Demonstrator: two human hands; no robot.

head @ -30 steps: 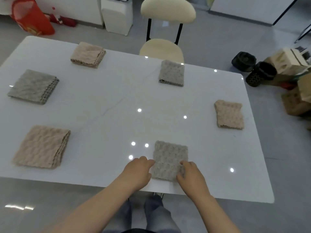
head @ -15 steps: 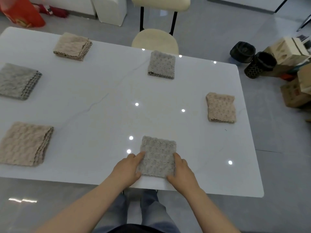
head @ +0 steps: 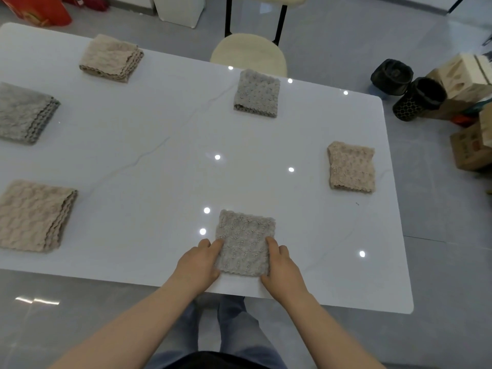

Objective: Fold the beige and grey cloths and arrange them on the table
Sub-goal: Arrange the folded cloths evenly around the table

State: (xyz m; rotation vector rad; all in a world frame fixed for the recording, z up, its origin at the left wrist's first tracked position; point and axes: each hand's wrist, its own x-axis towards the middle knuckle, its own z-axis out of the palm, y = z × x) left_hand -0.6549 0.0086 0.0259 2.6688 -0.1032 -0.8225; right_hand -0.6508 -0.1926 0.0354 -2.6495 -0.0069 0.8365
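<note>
On the white worktop [head: 159, 182], the left-edge grey cloth [head: 24, 113] lies folded, with the near-left beige cloth [head: 34, 215] folded toward the near left corner and the far-left beige cloth [head: 111, 58] folded by the far edge. At the middle of the near edge, the left hand [head: 198, 263] lays its fingers fairly straight against the left side of the near-edge grey cloth [head: 245, 242], a compact folded square just in from the rim. Beyond it, the far-edge grey cloth [head: 257, 93] sits folded against the far edge. The right hand [head: 283, 267] mirrors the left, with its fingers along the square's right side. Both hands bracket the cloth rather than clutch it, though the thumbs are hidden. The right-edge beige cloth [head: 351, 166] lies folded near the right edge. All six cloths look folded and spaced around the rim, so the step in hand appears to be the final squaring of the sixth one. The next move probably calls for a light, even nudge from both sides to align it with the near edge. The hands should then lift straight off so the layers do not drag open.
</note>
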